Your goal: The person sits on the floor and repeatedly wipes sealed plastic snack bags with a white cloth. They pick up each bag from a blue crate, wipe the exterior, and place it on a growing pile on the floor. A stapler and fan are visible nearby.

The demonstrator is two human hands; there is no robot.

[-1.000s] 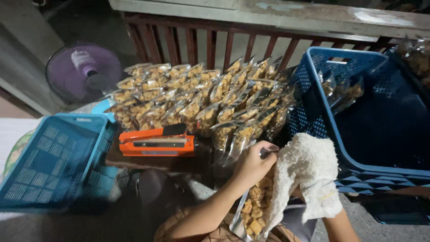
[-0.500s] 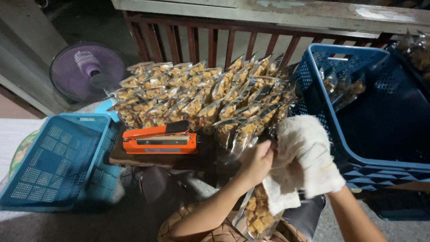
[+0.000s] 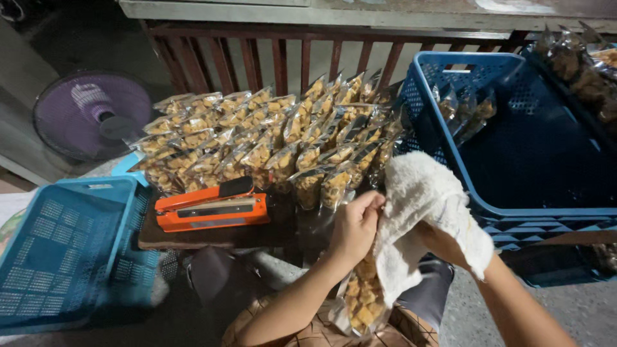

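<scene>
White towel [image 3: 424, 193] over snack bag [image 3: 360, 302], beside dark blue crate [image 3: 546, 212].

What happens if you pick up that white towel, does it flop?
Probably floppy: the white towel drapes and folds over the right hand. It looks light and fluffy, so likely not slippery. The left hand pinches it easily.

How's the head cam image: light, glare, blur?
Head view: dim, with light falling on the packets and white cloth; glare glints on the packet film; floor and upper left sink into shadow; the left hand and sealer look sharp; edges bend slightly from the wide lens.
</scene>
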